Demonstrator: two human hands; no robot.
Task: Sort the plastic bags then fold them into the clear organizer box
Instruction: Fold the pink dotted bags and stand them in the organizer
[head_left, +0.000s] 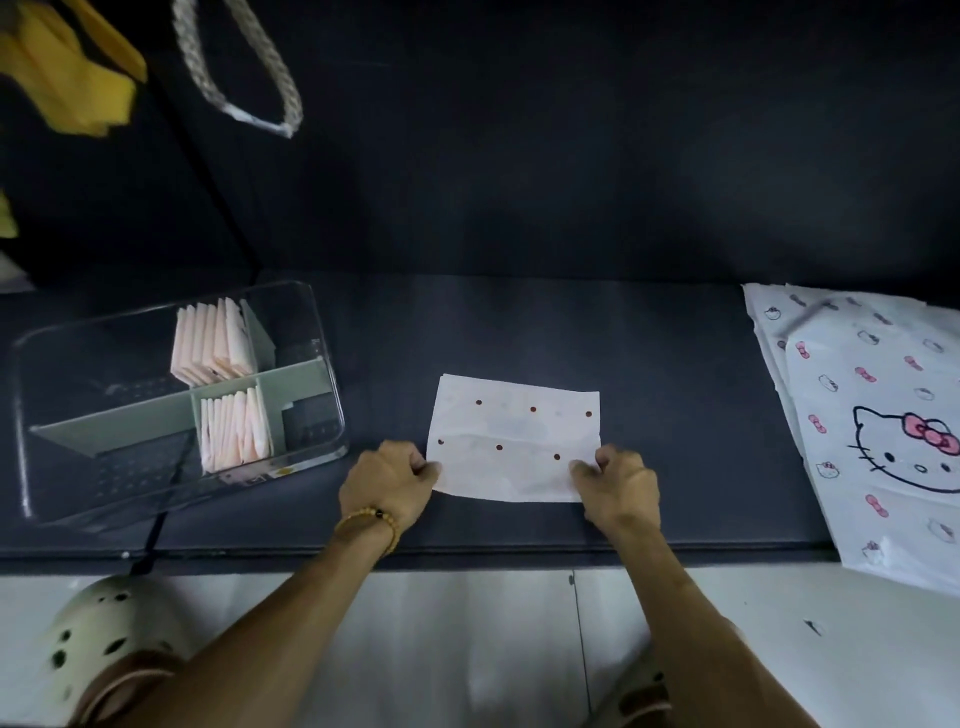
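A white plastic bag with red dots (514, 439) lies flat and partly folded on the dark surface in the middle. My left hand (387, 480) pinches its near left corner. My right hand (618, 483) pinches its near right corner. The clear organizer box (311, 332) stands to the left, split by grey dividers. Folded pinkish bags (213, 340) stand upright in a rear compartment, and more folded bags (236, 428) fill a front one.
A pile of white bags with cat and bow prints (878, 415) lies at the right and hangs over the front edge. A yellow bag (67, 78) and a woven strap (244, 73) hang at the upper left. A light floor and my shoes show below the edge.
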